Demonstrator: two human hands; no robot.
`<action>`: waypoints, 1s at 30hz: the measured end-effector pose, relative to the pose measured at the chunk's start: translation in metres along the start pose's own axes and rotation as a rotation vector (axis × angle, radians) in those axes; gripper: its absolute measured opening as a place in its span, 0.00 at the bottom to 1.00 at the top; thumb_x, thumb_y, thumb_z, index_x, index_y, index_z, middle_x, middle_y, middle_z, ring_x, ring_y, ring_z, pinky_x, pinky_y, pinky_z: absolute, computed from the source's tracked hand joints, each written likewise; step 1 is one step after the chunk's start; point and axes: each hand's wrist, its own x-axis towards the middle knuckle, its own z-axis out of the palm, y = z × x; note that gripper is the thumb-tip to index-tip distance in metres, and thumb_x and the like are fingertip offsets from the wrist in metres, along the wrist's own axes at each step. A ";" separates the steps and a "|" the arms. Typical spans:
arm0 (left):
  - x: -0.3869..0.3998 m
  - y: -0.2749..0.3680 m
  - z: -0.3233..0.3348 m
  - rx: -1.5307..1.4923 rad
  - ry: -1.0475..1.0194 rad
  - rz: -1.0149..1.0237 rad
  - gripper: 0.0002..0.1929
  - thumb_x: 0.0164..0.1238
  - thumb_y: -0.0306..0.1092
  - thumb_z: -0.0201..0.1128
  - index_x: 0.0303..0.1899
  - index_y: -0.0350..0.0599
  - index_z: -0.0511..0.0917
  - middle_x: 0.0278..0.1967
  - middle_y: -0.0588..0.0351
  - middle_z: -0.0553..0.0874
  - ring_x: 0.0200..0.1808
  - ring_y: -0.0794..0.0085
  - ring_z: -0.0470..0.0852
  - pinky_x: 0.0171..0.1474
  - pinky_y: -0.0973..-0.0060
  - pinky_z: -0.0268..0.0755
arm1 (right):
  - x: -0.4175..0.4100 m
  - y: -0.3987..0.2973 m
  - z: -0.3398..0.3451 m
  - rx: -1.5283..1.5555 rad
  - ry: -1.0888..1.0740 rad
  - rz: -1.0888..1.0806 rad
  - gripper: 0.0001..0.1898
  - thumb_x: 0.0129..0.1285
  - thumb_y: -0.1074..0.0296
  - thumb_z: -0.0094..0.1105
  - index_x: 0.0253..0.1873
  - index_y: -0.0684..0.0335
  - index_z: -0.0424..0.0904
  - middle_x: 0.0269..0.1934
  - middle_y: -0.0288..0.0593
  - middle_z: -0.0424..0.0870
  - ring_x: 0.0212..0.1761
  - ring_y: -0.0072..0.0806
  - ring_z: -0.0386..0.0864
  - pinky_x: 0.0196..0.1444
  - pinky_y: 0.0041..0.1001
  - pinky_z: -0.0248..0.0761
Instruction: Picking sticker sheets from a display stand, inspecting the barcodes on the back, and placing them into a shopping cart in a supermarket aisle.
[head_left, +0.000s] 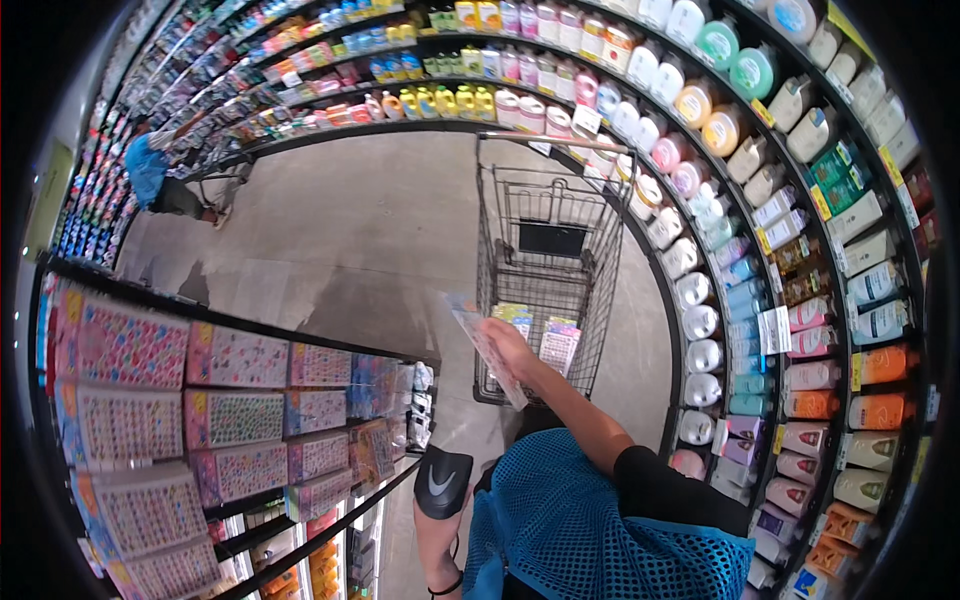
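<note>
My right hand (510, 349) is closed on a flat, thin pack (487, 352), seen nearly edge-on and printed with small patterns, beside the near end of a black wire shopping cart (480, 247). In the cart lie a patterned sheet pack (559, 345) and a second, yellow-green one (512, 316). My left hand (441, 536) is low, beside the left rack, with a dark band at the wrist. A black item with a Nike swoosh (443, 484) covers its front, so its fingers are hidden. Sticker-like sheet packs (142, 427) hang in rows on that rack.
Curved shelves of bottles (705, 322) line the right side and continue across the top. A rack edge (322, 342) runs along the left. Grey floor (360, 225) lies between them. A person in a blue top (146, 165) stands at the far left by another cart (225, 171).
</note>
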 end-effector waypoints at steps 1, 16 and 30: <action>0.004 0.004 0.005 -0.019 0.002 -0.071 0.30 0.53 0.27 0.78 0.58 0.34 0.75 0.48 0.51 0.86 0.44 0.72 0.85 0.49 0.74 0.77 | 0.016 0.035 -0.046 -0.005 0.103 -0.031 0.10 0.76 0.64 0.48 0.52 0.61 0.77 0.33 0.34 0.79 0.29 0.21 0.76 0.28 0.23 0.70; 0.062 -0.006 0.084 -0.029 0.062 -0.487 0.15 0.60 0.21 0.72 0.48 0.37 0.80 0.32 0.58 0.84 0.28 0.78 0.81 0.34 0.78 0.75 | 0.048 0.177 -0.289 -0.858 0.669 0.090 0.23 0.63 0.78 0.50 0.64 0.65 0.63 0.45 0.63 0.83 0.50 0.61 0.80 0.53 0.48 0.72; 0.066 -0.054 0.074 -0.035 0.055 -0.657 0.29 0.56 0.24 0.77 0.59 0.34 0.73 0.38 0.53 0.85 0.32 0.75 0.83 0.35 0.78 0.79 | 0.085 0.233 -0.326 -1.019 0.925 0.158 0.22 0.57 0.73 0.56 0.57 0.68 0.67 0.47 0.65 0.82 0.50 0.63 0.79 0.52 0.50 0.73</action>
